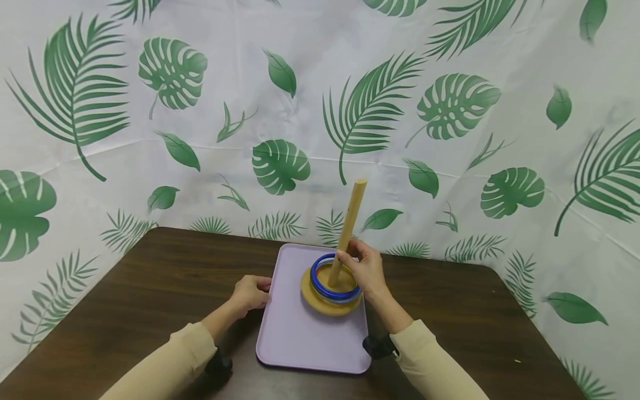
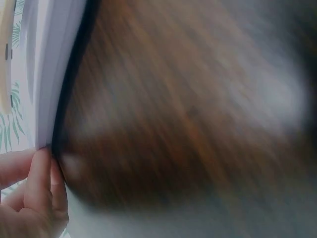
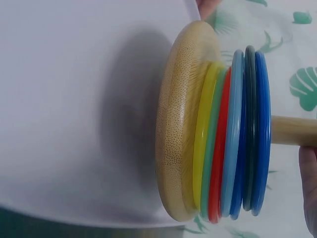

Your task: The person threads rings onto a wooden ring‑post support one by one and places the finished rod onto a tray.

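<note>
My right hand (image 1: 367, 270) pinches the wooden post (image 1: 351, 216) of a ring stacker just above its rings. The stacker leans, its round wooden base (image 1: 325, 307) over the lilac tray (image 1: 311, 347) and casting a shadow on it. Threaded on the post, in the right wrist view, are a yellow ring (image 3: 202, 139), a green one, a red ring (image 3: 219, 148), a light blue ring (image 3: 233, 134), and blue and dark teal rings farthest from the base (image 3: 171, 124). On the tray's left side, my left hand (image 1: 250, 293) holds the rim (image 2: 49, 74) between thumb and fingers.
A dark wood-grain table (image 1: 200, 261) lies under the tray. Behind it hangs a white cloth (image 1: 310, 111) printed with green leaves. A small yellowish scrap (image 1: 517, 361) lies on the table at the right.
</note>
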{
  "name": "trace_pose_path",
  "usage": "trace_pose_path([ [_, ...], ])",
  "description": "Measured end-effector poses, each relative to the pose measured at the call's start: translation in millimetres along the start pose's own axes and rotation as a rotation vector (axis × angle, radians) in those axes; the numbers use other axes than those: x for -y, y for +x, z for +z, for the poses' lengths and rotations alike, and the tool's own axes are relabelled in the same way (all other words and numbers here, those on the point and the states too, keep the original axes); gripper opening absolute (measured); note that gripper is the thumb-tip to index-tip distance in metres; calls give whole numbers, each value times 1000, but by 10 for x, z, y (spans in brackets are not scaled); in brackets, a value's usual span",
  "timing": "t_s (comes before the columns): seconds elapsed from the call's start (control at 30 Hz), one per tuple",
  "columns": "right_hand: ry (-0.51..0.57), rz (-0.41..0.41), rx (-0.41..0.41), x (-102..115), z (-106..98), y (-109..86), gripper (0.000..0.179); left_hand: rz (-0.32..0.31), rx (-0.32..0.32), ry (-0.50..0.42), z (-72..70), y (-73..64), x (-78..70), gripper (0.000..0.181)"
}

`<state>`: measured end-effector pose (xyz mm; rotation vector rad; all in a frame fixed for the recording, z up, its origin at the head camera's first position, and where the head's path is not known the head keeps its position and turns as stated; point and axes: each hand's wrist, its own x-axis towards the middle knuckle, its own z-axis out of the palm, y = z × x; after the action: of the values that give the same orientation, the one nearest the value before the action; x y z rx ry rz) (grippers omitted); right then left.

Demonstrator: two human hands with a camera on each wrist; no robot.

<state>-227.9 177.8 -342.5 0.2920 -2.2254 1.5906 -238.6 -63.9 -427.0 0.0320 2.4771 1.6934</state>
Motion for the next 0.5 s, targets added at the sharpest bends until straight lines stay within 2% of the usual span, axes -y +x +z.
trace_pose_path([
  [0.2,-45,1,-14,-316,8,50,21,-10,-9,-21,110,52,-49,40],
  [0.5,-27,20,-14,-409,5,1,23,-24,7,-24,197,61,-104,41],
])
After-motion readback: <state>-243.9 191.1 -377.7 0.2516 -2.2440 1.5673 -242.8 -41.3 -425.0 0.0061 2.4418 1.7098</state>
